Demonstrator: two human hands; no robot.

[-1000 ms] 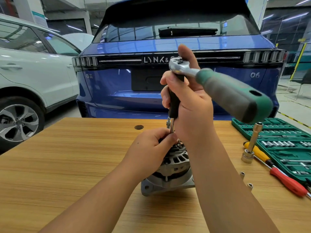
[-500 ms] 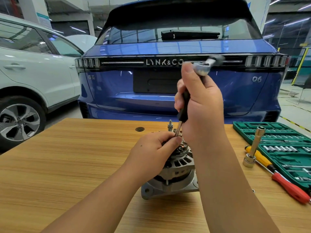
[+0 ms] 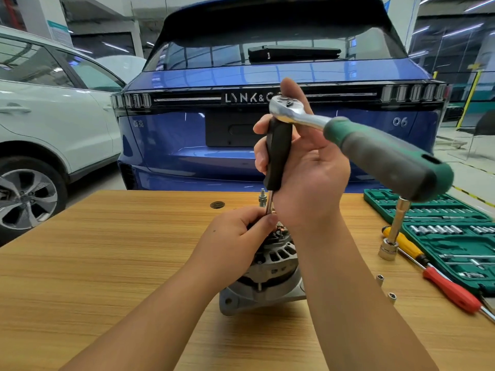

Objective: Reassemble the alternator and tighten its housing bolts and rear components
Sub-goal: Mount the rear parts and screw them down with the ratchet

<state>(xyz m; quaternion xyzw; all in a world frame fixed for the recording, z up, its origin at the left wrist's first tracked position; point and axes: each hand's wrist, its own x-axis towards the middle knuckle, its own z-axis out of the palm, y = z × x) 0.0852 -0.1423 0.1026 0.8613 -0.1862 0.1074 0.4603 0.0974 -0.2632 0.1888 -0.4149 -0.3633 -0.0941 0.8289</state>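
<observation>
The scene is brightly and evenly lit from overhead strip lights, which show as white streaks in the ceiling and as reflections in the blue car's rear window and tailgate. Soft, short shadows lie on the wooden bench beneath the alternator and under both forearms. A sharp highlight glints on the chrome ratchet head. The wide-angle lens bends pillars and the white car toward the frame's edges. The ratchet's green handle, close to the camera, looks slightly soft; the background beyond the cars is hazy.
</observation>
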